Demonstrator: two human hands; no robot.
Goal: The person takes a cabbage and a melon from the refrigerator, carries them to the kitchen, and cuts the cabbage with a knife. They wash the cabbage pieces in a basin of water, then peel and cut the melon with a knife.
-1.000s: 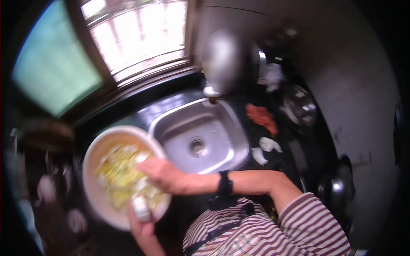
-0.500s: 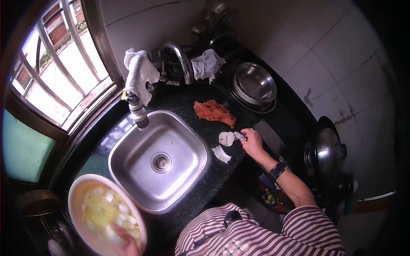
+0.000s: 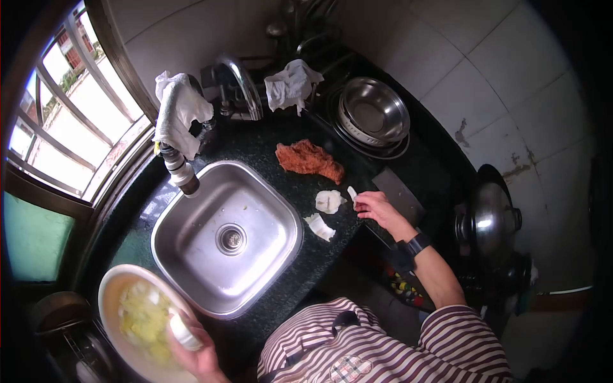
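The right hand (image 3: 377, 207) is half closed above the black counter (image 3: 319, 255). Its thumb and forefinger pinch a small white sliver (image 3: 352, 193), which sticks up just right of the 2 white scraps (image 3: 329, 201) lying between the sink and the hand; the other fingers curl loosely. At the bottom edge, the left hand (image 3: 199, 354) grips the rim of a pale bowl (image 3: 113, 297) holding chopped yellow-green vegetable pieces (image 3: 143, 319). The thumb is hooked over the rim, perhaps onto a white chunk, though blur there leaves that unsure. Half a second ago the right fingertips rested on the nearer scrap; now they have lifted slightly clear of it with the sliver held. 1 second ago that hand was down in the bowl. The bowl has stayed low at the left, just beside the steel sink (image 3: 262, 204), which is sunk into the counter. A tap wrapped in white cloth (image 3: 179, 115) hangs over the sink's far corner. An orange-red rag (image 3: 310, 159) lies beyond the scraps, and a white rag (image 3: 292, 83) is draped near a second curved tap (image 3: 239, 80). Stacked steel bowls (image 3: 373, 115) sit at the back, and a lidded pot (image 3: 488, 220) stands at the right. A barred window (image 3: 57, 115) fills the left side, and pale tiled wall (image 3: 485, 83) rises behind.
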